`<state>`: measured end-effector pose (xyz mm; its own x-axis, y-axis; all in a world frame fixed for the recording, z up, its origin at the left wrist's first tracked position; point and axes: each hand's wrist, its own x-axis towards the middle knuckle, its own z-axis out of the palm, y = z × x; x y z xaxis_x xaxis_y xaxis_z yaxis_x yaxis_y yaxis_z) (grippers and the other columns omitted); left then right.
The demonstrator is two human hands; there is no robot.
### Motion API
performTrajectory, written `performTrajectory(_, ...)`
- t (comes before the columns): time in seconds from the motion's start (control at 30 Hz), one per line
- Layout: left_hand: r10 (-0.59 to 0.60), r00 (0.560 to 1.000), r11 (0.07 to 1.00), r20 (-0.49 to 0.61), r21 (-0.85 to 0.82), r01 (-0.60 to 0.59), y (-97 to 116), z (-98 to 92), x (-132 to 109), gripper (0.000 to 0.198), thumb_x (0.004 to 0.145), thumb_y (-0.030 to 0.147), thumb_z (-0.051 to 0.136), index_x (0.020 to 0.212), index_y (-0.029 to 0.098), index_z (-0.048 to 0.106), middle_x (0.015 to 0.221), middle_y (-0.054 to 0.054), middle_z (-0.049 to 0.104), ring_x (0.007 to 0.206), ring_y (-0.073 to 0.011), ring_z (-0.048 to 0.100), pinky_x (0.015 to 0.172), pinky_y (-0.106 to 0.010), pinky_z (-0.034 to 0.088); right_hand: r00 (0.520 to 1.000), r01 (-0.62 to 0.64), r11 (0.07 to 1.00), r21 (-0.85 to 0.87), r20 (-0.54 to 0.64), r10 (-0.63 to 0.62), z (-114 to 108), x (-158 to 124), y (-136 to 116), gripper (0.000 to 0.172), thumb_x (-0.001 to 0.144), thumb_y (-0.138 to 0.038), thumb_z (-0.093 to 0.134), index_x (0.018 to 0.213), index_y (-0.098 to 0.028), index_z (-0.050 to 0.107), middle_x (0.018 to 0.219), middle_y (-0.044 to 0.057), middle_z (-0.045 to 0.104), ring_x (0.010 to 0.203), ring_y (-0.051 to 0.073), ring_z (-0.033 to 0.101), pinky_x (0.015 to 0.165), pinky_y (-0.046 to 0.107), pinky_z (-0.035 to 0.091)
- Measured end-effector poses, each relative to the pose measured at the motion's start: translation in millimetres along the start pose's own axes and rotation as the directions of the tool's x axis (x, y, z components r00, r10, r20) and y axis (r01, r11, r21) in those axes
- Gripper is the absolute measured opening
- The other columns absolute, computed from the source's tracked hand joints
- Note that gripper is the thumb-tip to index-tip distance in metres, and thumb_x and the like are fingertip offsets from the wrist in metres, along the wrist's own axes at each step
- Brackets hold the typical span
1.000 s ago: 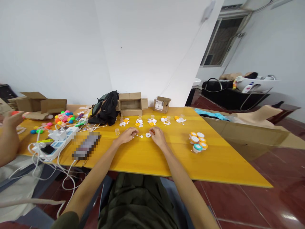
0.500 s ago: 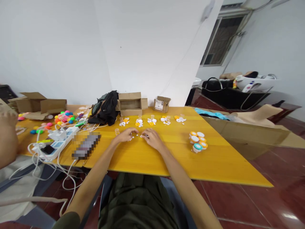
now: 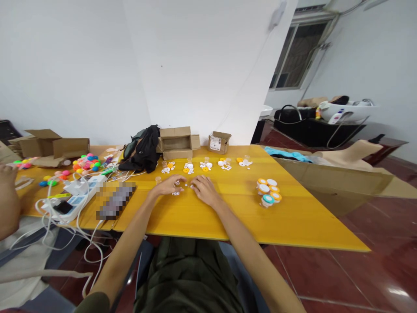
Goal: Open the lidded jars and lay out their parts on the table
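Observation:
My left hand [image 3: 167,185] is low over the table, fingers apart and curved around small white pieces with dark marks [image 3: 177,183]. More such marked pieces [image 3: 176,194] lie just below its thumb. Facing it, my right hand [image 3: 204,190] rests near the tabletop with bent, slightly spread fingers; its fingertips are partly hidden. A tiny white piece [image 3: 186,185] lies between the two hands. Just behind my left hand stands a small clear cup [image 3: 158,180]. Beyond both hands runs a row of piles with white parts, orange rings [image 3: 205,169] and clear cups.
Capped jars [image 3: 267,200] with white, orange and teal lids cluster at the right. Along the wall are a black bag [image 3: 143,150] and cardboard boxes [image 3: 176,143]. Leftward lie a phone [image 3: 117,201], a power strip [image 3: 78,198], cables and colourful balls [image 3: 86,163]. Another person's arm [image 3: 8,204] reaches in.
My left hand has opened wider, showing the marked pieces beside its fingers. My right hand has shifted slightly, its fingers flatter. The whole view has moved a little.

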<state>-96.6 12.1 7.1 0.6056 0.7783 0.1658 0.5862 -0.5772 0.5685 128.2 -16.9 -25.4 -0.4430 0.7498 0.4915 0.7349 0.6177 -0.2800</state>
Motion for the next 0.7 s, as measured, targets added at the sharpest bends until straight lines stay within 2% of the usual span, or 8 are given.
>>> performTrajectory(0.1,0.002,1.000,1.000,0.023,0.001,-0.002,-2,-4.6,-3,0.046,0.075,0.020,0.071,0.120,0.022,0.065,0.120,-0.008,0.068,0.114,-0.0231,0.062,0.103,-0.038,0.049,1.000,0.014,1.000,-0.015,-0.005,-0.014,0,0,0,0.017,0.095,-0.021,0.055,0.104,-0.024,0.069,0.105,0.009,0.067,0.102,0.025,0.056,0.088,0.038,0.042)
performTrajectory(0.23,0.001,1.000,1.000,0.018,-0.011,0.000,-6,-5.0,-3,0.042,0.076,0.013,0.064,0.117,0.021,0.065,0.117,-0.008,0.069,0.108,-0.0216,0.064,0.099,-0.036,0.051,1.000,0.003,0.999,-0.033,0.024,-0.002,-1,1,-2,0.018,0.095,-0.020,0.053,0.099,-0.023,0.070,0.102,0.009,0.067,0.101,0.024,0.055,0.088,0.038,0.042)
performTrajectory(0.5,0.023,0.997,0.997,-0.068,0.078,-0.017,-12,-1.1,-1,0.041,0.076,0.003,0.050,0.110,0.019,0.067,0.110,-0.008,0.069,0.104,-0.0199,0.064,0.099,-0.036,0.051,1.000,0.011,0.999,-0.041,0.024,-0.010,-1,1,-3,0.018,0.096,-0.019,0.054,0.101,-0.024,0.070,0.099,0.008,0.067,0.099,0.024,0.056,0.086,0.037,0.041)
performTrajectory(0.7,0.051,0.992,0.989,-0.116,0.140,-0.035,-15,1.2,-1,0.045,0.075,0.001,0.047,0.110,0.020,0.067,0.109,-0.008,0.069,0.107,-0.0210,0.062,0.101,-0.037,0.049,1.000,0.015,0.999,-0.046,0.016,-0.014,-4,1,-12,0.022,0.097,-0.020,0.052,0.110,-0.023,0.069,0.110,0.010,0.066,0.104,0.024,0.055,0.087,0.036,0.041)
